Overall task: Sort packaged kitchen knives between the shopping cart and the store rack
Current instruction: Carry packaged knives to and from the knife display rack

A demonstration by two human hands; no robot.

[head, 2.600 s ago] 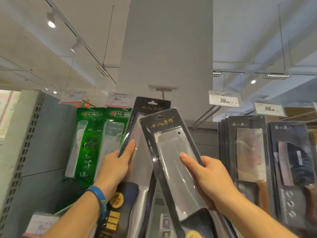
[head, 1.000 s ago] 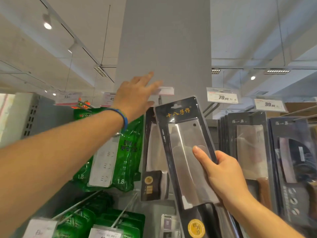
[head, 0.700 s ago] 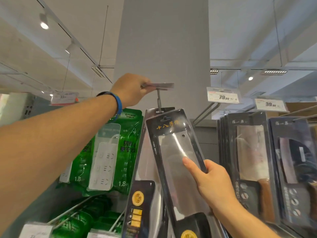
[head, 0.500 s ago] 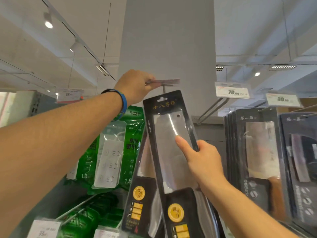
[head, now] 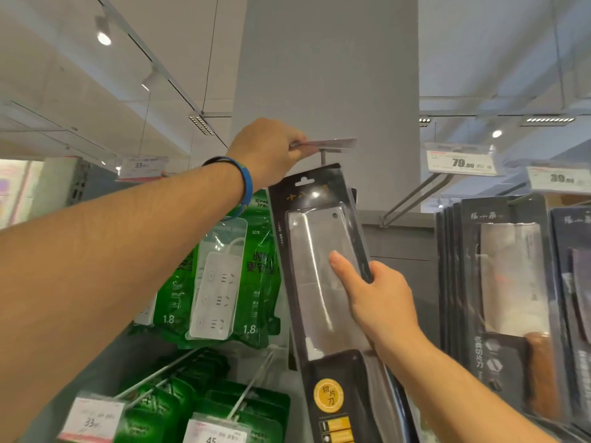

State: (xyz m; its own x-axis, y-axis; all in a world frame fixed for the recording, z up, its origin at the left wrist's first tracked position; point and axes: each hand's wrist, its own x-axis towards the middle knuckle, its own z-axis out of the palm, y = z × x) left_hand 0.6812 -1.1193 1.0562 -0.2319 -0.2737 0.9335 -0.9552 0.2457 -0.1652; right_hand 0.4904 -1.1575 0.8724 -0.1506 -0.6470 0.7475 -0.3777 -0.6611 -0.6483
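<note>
Raised since earlier, the left hand [head: 271,148] is reaching overhead, pinching the price tag [head: 332,142]. The right hand [head: 380,302] is gripping the packaged knife [head: 316,251], thumb across its front.

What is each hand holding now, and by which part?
Right hand grips the packaged knife by its right edge, thumb on the front. Left hand pinches the price tag by its left end.
</note>
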